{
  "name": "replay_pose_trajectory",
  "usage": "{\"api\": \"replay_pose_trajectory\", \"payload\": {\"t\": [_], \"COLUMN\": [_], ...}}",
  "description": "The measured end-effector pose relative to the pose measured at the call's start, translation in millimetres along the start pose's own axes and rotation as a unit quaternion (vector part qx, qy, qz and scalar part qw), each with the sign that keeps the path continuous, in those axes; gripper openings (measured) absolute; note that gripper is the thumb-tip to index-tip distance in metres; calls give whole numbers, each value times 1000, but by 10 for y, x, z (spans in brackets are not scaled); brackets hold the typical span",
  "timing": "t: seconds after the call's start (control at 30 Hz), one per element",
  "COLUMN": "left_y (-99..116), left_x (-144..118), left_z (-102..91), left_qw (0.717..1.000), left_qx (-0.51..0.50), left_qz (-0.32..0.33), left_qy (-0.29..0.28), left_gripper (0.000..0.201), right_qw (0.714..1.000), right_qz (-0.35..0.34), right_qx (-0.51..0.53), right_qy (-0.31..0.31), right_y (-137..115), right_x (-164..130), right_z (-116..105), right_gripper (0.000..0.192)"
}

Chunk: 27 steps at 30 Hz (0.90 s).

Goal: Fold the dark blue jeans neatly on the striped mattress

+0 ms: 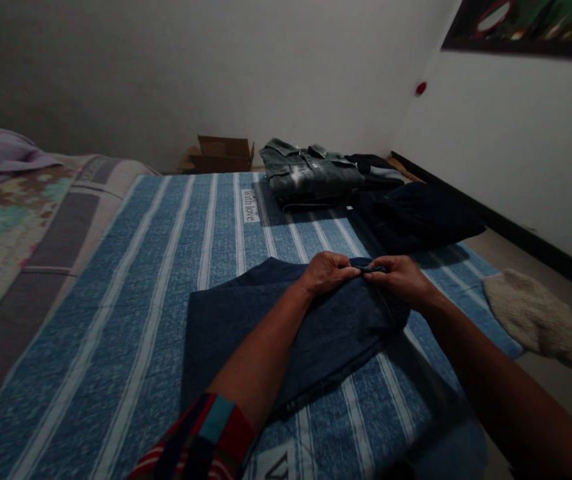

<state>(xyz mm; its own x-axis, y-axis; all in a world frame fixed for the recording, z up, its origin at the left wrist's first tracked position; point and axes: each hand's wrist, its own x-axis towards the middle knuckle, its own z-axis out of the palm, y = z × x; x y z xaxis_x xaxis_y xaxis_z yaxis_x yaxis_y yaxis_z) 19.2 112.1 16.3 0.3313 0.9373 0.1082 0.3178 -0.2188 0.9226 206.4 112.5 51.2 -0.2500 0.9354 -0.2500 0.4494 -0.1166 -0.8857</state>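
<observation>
"On the blue striped sheet (131, 313), what lay nearest the person?"

"A dark blue denim garment (246, 320), spread fairly flat, with one straight edge towards the left and its bunched end towards the right. It was lying on the bed, in front of the person."

"And the hands?"

"Both were at that bunched end, along the far edge. The left hand (330, 271) had its thumb and fingers pinched together on the cloth, and the right hand (400, 275) pinched it just beside, so the fingertips nearly met. Neither had any visible gap between finger and thumb."

"Did the arms match?"

"A red and blue patterned sleeve (216, 427) showed on the left forearm; the right one was bare as far as I could see."

"What lay beyond?"

"A folded grey-green shirt (311, 175) sat on other clothes near the far edge, and a very dark folded garment (416, 213) lay nearer on its right. A beige knitted piece (536, 317) hung over the right edge of the bed."

"Anything behind?"

"A cardboard box (223, 153) with raised flaps stood against the wall (286, 73)."
</observation>
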Motion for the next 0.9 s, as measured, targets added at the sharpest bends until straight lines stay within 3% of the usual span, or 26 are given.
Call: {"api": "replay_pose_trajectory", "payload": {"t": [0.27, 0.4, 0.57, 0.73, 0.9], "left_y": [-84, -132, -165, -98, 153], "left_x": [-28, -34, -32, -11, -61], "left_z": [-255, -294, -251, -269, -331], "left_qw": [990, 990, 990, 981, 956], "left_qx": [-35, -23, 37, 145, 267], "left_qz": [-97, -97, -107, -91, -99], "left_qy": [-99, -95, -86, -93, -68], "left_gripper": [21, 20, 26, 24, 6], "right_qw": [998, 999, 999, 986, 968], "right_qz": [-7, 5, 3, -69, -89], "right_qx": [-56, -50, -15, -154, -229], "right_qy": [-2, -4, -30, 19, 43], "right_y": [57, 25, 15, 43, 30], "right_x": [65, 54, 25, 44, 79], "right_z": [-19, -10, -22, -2, 24], "right_gripper": [19, 22, 35, 38, 35]}}
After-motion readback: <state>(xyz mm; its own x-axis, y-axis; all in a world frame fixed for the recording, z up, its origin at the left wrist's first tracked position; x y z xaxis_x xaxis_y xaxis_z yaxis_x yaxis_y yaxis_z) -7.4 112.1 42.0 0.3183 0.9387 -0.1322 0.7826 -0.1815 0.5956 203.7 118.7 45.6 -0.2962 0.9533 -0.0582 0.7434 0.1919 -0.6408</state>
